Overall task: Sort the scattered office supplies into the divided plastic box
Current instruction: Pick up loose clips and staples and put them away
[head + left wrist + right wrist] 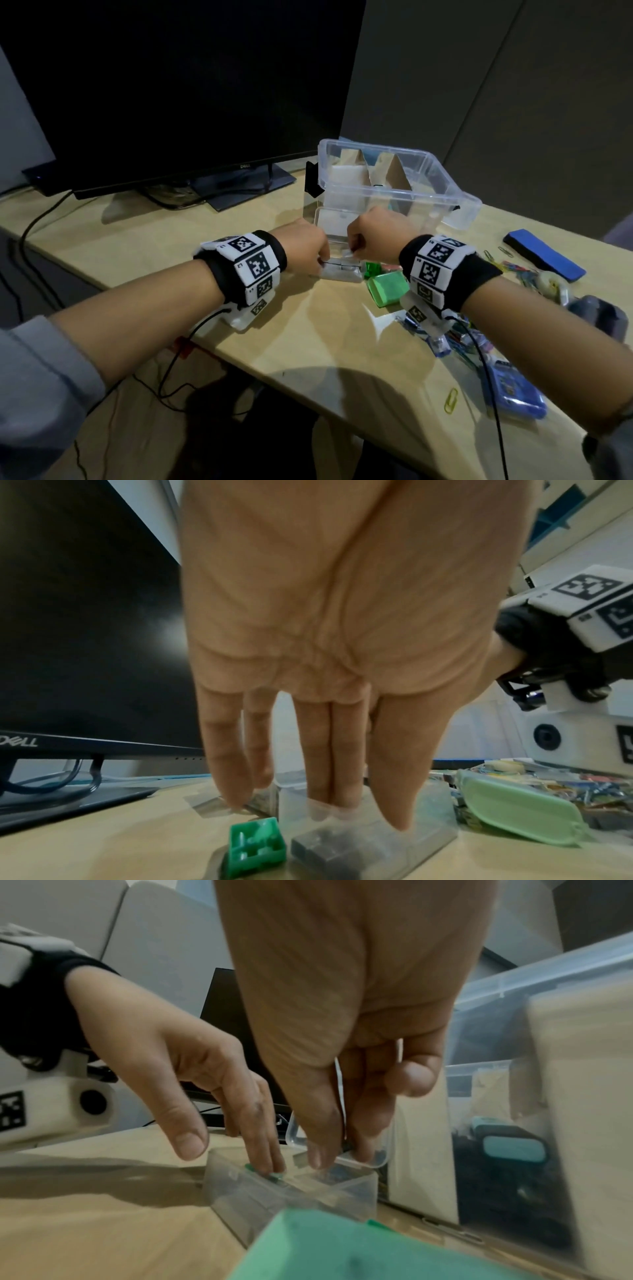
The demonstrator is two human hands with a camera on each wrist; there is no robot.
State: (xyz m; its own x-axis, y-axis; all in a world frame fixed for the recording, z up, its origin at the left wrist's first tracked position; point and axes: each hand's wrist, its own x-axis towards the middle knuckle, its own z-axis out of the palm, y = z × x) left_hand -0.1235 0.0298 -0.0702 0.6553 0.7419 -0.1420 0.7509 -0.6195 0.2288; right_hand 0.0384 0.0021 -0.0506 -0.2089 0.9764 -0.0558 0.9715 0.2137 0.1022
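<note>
Item: left hand (303, 248), fingers straight, pressing small clear case (342, 272) to bench (291, 325). Right hand (375, 236) pinching its lid. Divided plastic box (442, 186) just behind. Risk: case slips, contents spill.

Bare desk (191, 226) on the left, box (442, 202) blocks behind, supplies (455, 335) crowd right, monitor (171, 85) far left.

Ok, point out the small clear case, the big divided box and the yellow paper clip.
small clear case (342, 272), head view, front edge.
big divided box (442, 200), head view, near rim.
yellow paper clip (450, 400), head view, its middle.
</note>
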